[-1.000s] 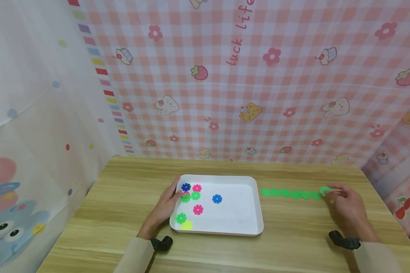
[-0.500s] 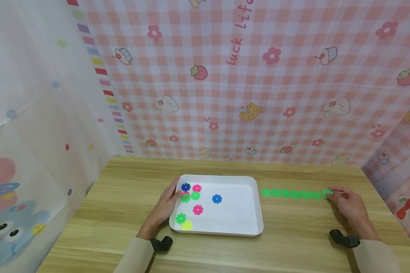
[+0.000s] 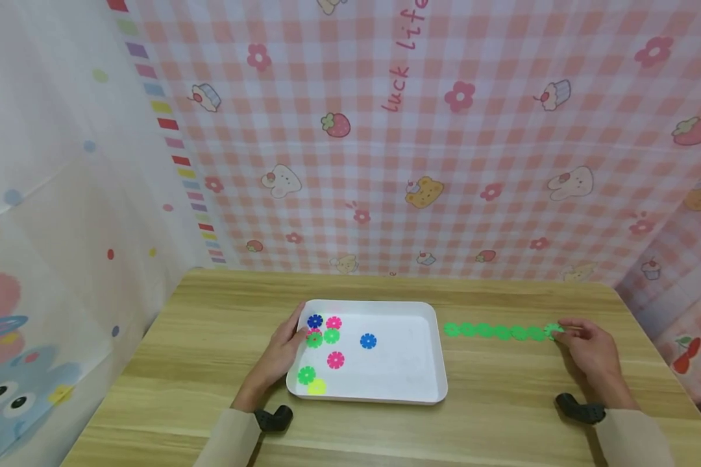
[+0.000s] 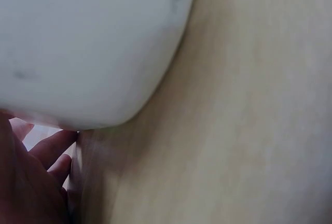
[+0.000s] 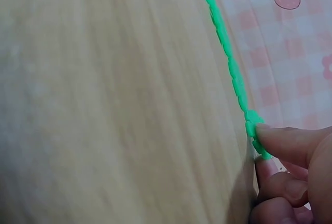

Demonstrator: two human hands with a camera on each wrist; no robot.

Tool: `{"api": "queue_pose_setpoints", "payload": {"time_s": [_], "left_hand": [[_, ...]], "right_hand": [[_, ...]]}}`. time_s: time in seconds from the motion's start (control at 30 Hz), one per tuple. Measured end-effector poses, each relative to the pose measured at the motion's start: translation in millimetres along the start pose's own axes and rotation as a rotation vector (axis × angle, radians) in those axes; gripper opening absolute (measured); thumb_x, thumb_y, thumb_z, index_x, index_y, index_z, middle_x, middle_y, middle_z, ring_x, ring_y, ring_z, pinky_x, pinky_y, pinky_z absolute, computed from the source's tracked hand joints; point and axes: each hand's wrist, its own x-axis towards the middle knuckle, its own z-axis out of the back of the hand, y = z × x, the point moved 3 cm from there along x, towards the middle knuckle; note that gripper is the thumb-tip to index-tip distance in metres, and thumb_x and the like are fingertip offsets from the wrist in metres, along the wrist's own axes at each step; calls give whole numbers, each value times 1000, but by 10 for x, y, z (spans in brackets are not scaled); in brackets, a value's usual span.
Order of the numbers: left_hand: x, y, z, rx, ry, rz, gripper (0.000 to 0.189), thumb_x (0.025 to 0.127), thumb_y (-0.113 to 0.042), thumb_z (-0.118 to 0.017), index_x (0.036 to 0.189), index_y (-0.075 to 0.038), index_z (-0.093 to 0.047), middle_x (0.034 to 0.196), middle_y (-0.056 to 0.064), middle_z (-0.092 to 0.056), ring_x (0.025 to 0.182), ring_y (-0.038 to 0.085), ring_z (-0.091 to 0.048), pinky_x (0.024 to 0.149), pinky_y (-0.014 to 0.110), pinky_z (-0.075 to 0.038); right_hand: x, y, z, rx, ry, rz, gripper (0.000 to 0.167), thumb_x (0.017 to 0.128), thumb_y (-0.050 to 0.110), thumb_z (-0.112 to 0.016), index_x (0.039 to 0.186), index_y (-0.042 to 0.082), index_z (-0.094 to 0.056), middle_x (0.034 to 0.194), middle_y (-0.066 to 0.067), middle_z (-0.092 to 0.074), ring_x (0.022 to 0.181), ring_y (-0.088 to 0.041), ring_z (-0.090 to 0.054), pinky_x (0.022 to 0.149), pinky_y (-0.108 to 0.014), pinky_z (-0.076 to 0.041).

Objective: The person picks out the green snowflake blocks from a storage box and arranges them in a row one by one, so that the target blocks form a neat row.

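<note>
In the head view my right hand point(image 3: 592, 350) pinches a green notched plastic disc point(image 3: 552, 331) between thumb and fingers. That disc lies at the right end of a row of overlapping green discs point(image 3: 485, 331) on the table. The right wrist view shows the thumb on the pinched disc point(image 5: 254, 125), with the row running away from it. My left hand point(image 3: 282, 348) holds the left side of a white tray point(image 3: 397, 383), its thumb over the rim. In the left wrist view the fingers point(image 4: 54, 149) are against the tray's outer side, partly hidden.
Inside the tray's left part lie several loose discs, among them a pink disc point(image 3: 335, 360), a dark blue disc point(image 3: 315, 321) and a yellow disc point(image 3: 317, 387). A blue disc point(image 3: 368, 341) lies nearer the middle. Checked cloth point(image 3: 385, 253) hangs behind the wooden table point(image 3: 502, 415).
My right hand has brought the green disc down from a raised, tilted position to the row's right end. The left hand stays on the tray. The head view has shifted slightly.
</note>
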Motion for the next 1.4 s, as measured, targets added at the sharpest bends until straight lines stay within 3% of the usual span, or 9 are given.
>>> {"api": "queue_pose_setpoints", "payload": {"time_s": [0.2,0.53,0.9,1.0,1.07,1.17,1.27,1.3,1.4], "left_hand": [[-8,13,6,-14,8,18,57,108,-25,-37,161,-23,-16,166,7,-16,152,32,-11,121,56,-7],[19,22,1,-22,-1,-13,55,108,-20,-35,160,-19,-16,165,12,-18,151,34,-12,121,57,-8],[5,-13,7,-39,3,-19,56,108,-20,-37,160,-17,-18,164,13,-19,151,34,-12,121,57,-7],[-9,-52,10,-47,5,-11,56,108,-18,-36,160,-15,-16,164,16,-17,152,36,-11,121,57,-6],[-64,-171,29,-58,7,-6,55,108,-15,-36,160,-11,-16,164,18,-17,151,37,-10,121,57,-6],[-64,-178,33,-59,7,-10,55,108,-16,-36,160,-11,-17,164,17,-18,152,36,-11,121,56,-6],[-36,-105,23,-51,8,-22,56,108,-19,-38,160,-16,-18,164,14,-19,152,34,-12,121,56,-6],[-9,-47,14,-46,7,-22,56,108,-21,-38,160,-17,-18,164,12,-19,152,34,-12,121,55,-7],[-16,-52,15,-45,9,-24,57,108,-20,-38,160,-17,-17,164,12,-19,152,34,-12,122,55,-7]], "right_hand": [[-7,2,-27,4,-24,23,38,94,25,-67,120,-3,-63,75,19,-57,72,0,-49,63,-15,-41],[-26,12,-10,-16,-12,64,39,94,25,-68,120,-3,-63,76,20,-58,71,5,-50,65,-14,-40],[-24,11,3,-3,-26,17,41,96,28,-63,124,-2,-61,77,23,-56,71,4,-49,62,-16,-42],[-57,98,-12,-17,-21,40,42,97,29,-60,127,-1,-61,83,18,-58,72,3,-49,60,-17,-44],[-85,182,-35,-20,-8,57,45,98,32,-59,129,-1,-60,91,8,-61,72,1,-51,60,-19,-44],[-147,338,-72,-20,27,94,49,100,38,-57,131,0,-59,108,-10,-62,84,-9,-54,63,-21,-44],[-235,533,-111,-24,60,144,50,100,41,-55,130,0,-60,116,-16,-59,91,-13,-52,65,-22,-43],[-270,607,-128,-30,70,165,51,100,43,-55,129,1,-60,117,-16,-59,93,-11,-51,66,-22,-43],[-378,832,-204,-15,116,224,49,100,44,-55,127,2,-61,118,-14,-59,89,2,-50,67,-19,-46]]}}
